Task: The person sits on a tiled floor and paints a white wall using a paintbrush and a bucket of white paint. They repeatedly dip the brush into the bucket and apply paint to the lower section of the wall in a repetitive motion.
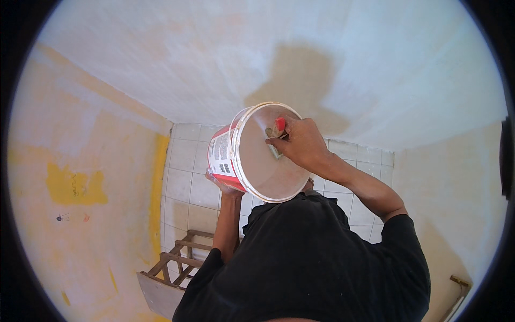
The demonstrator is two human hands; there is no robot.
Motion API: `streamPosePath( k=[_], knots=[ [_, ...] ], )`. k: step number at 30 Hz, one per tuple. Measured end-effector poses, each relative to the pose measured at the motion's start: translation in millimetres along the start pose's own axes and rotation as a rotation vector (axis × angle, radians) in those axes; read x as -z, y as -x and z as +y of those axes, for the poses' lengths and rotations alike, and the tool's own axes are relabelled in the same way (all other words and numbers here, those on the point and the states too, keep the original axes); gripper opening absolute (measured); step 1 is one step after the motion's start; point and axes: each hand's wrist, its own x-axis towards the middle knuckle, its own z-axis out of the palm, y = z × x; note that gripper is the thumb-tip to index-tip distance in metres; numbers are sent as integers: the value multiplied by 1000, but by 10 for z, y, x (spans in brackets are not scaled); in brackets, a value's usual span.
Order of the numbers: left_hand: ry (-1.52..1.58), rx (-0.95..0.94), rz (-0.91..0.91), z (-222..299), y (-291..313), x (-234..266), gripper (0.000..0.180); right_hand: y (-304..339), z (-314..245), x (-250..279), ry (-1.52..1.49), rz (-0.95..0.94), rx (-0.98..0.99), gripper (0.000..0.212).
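Note:
A white and red paint bucket (221, 155) is held up in front of my body, tilted so that its open mouth faces me. My left hand (222, 185) supports it low on its left side, with most of the fingers hidden behind the bucket. Over the bucket's mouth, my right hand (303, 141) is closed around a paintbrush (280, 124) with a red handle end. The brush's lower part reaches into the bucket, close to the pale inner wall. How much paint the bucket holds cannot be made out.
Pale, patchily painted walls (204, 59) surround me, with yellow patches on the left one (75, 185). Below lies a white tiled floor (182, 169). A wooden ladder-like stand (171, 257) is at the lower left. A dark object (506, 158) sits at the right edge.

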Motion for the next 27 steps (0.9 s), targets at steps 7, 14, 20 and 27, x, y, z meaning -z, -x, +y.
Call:
streamPosePath(
  k=[7, 14, 20, 27],
  knots=[
    [67, 63, -27, 31, 2, -25, 102, 91, 44, 5, -38, -10, -45, 27],
    [42, 85, 50, -149, 63, 131, 101, 335, 131, -69, -52, 23, -74, 27],
    [44, 168, 85, -163, 82, 89, 99, 464, 178, 118, 90, 100, -9, 21],
    [153, 210, -23, -156, 58, 370, 101, 693, -36, 145, 214, 94, 412, 17]
  ],
)
